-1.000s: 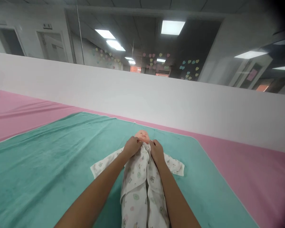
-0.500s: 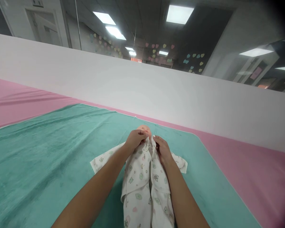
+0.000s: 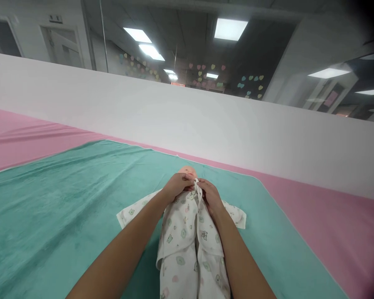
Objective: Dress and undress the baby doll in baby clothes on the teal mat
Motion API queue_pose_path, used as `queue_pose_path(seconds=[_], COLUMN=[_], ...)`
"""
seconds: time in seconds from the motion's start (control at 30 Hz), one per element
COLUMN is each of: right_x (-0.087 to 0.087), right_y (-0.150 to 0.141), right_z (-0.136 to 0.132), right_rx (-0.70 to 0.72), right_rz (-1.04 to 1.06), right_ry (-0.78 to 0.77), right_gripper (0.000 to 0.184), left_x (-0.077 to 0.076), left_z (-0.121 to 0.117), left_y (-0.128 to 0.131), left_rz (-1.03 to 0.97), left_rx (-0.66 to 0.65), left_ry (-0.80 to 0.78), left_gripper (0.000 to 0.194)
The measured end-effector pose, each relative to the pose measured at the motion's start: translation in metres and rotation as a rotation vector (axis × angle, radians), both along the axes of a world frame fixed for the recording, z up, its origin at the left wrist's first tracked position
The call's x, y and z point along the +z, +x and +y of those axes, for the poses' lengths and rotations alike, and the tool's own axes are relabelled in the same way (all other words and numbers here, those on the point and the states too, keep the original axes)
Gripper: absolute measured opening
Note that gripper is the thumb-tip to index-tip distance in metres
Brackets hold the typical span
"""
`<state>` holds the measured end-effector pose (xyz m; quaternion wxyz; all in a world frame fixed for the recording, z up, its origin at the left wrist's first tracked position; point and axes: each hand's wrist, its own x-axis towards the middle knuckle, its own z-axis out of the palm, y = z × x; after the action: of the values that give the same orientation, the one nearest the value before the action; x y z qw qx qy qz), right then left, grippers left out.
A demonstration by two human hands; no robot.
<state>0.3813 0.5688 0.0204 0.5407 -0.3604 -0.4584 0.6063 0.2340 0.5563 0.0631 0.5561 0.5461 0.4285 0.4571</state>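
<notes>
At the bottom centre of the frame lies the lower part of a patterned baby garment [image 3: 177,249], its front edges running up the middle. It looks light, soft and limp, likely to fold rather than slip, and best held by the doubled edges near the collar. There, at the centre, the left hand [image 3: 176,185] and right hand [image 3: 210,195] each pinch the neckline cloth in a narrow fingertip grip, almost meeting. The garment seems to act as the container, with a doll [image 3: 186,169] inside; only the head shows, just beyond the fingers. The doll looks firm. Around them spreads a teal blanket [image 3: 65,207], then pink cloth [image 3: 330,211], a white wall [image 3: 174,120] and, across the top, reflective glass [image 3: 262,37].
</notes>
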Motion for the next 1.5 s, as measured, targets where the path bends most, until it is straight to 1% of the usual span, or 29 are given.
queue_pose_path(seconds=[0.07, 0.17, 0.33, 0.43, 0.6, 0.73, 0.83, 0.9, 1.03, 1.1, 1.23, 1.4, 1.5], right_x=[-0.003, -0.004, -0.001, 0.001, 0.003, 0.007, 0.009, 0.009, 0.009, 0.010, 0.012, 0.010, 0.011], right_y=[0.001, 0.002, 0.002, 0.001, -0.001, -0.003, -0.006, -0.010, -0.015, -0.015, -0.014, -0.012, -0.010], right_z=[0.002, 0.004, 0.004, 0.002, 0.000, -0.002, -0.003, -0.003, -0.004, -0.005, -0.006, -0.006, -0.010], right_rx=[-0.008, -0.056, -0.117, -0.111, -0.068, -0.113, -0.130, -0.172, -0.305, -0.331, -0.307, -0.269, -0.287], right_rz=[0.007, -0.065, -0.235, -0.297, -0.405, -0.573, -0.679, -0.720, -0.706, -0.673, -0.642, -0.460, -0.474], right_ry=[0.013, 0.032, 0.081, 0.130, 0.171, 0.245, 0.308, 0.326, 0.320, 0.304, 0.296, 0.260, 0.277], right_gripper=[0.024, 0.023, 0.023, 0.024, 0.027, 0.031, 0.030, 0.031, 0.034, 0.030, 0.020, 0.022, 0.022], left_x=[0.000, -0.001, -0.007, -0.010, -0.009, -0.009, -0.011, -0.012, -0.017, -0.018, -0.012, 0.000, 0.001], left_z=[0.000, 0.001, 0.005, 0.006, 0.006, 0.005, 0.006, 0.008, 0.013, 0.015, 0.010, 0.000, -0.001], left_y=[0.001, 0.001, -0.001, -0.002, -0.005, -0.007, -0.008, -0.008, -0.008, -0.007, -0.006, -0.001, 0.000], left_rz=[0.017, 0.012, -0.103, -0.144, -0.139, -0.168, -0.133, -0.101, -0.084, -0.083, -0.042, 0.031, 0.056], left_rx=[0.011, 0.021, -0.005, -0.006, 0.007, -0.024, -0.048, -0.067, -0.073, -0.072, -0.054, 0.006, 0.059], left_ry=[0.006, 0.002, -0.044, -0.051, -0.053, -0.031, 0.004, 0.028, 0.048, 0.044, 0.045, 0.047, 0.014], left_gripper=[0.014, 0.013, 0.016, 0.017, 0.017, 0.017, 0.018, 0.018, 0.017, 0.018, 0.015, 0.012, 0.015])
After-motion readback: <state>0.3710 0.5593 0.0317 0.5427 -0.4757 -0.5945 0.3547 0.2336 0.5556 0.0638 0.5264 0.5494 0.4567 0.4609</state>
